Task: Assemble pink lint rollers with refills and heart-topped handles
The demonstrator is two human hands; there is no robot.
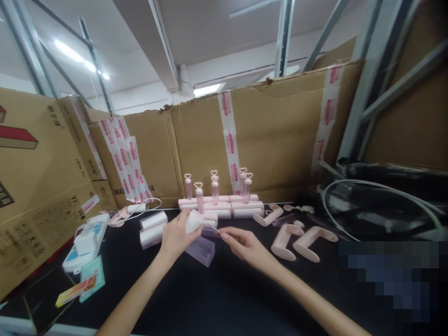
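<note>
From here, the left grip [175,238] curls closed around a white piece [193,222] near the clear case [203,251], seemingly steadying it, while the right grip [247,247], fingertips pinched, holds a thin tool [215,230] beside it, likely for fine control.

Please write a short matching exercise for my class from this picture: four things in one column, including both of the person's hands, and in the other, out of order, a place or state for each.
Column 1
1. Left hand
2. Right hand
3. Heart-topped tubes
4. Yellow-and-orange item

Column 2
A. Lying partly across a teal piece
B. Holding a rounded white object
C. Standing upright in front of the cardboard
D. Pinching a thin metal item in the fingertips

Right pairs: 1-B, 2-D, 3-C, 4-A
</note>
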